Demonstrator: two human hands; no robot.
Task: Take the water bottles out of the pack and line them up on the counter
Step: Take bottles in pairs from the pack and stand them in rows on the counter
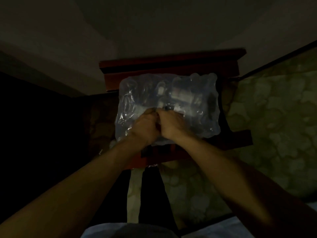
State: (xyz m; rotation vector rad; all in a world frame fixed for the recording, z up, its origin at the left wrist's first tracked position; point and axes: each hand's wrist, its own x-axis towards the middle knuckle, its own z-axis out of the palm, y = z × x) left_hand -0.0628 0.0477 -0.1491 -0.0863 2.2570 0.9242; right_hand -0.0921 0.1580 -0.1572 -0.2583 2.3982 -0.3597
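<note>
A pack of water bottles [192,98] wrapped in clear shiny plastic lies on a dark red wooden counter [171,66] in a dim room. Bottles and caps show faintly through the wrap. My left hand [145,126] and my right hand [171,124] are side by side on the near middle of the pack. Both have their fingers curled and pinch the plastic wrap at the same spot. The fingertips are partly hidden in the wrap.
A bed or sofa with a pale leaf-patterned cover [274,117] lies to the right of the counter. A plain wall [154,23] rises behind it. The left side is dark. A pale strip of cloth [134,191] hangs below the counter's front.
</note>
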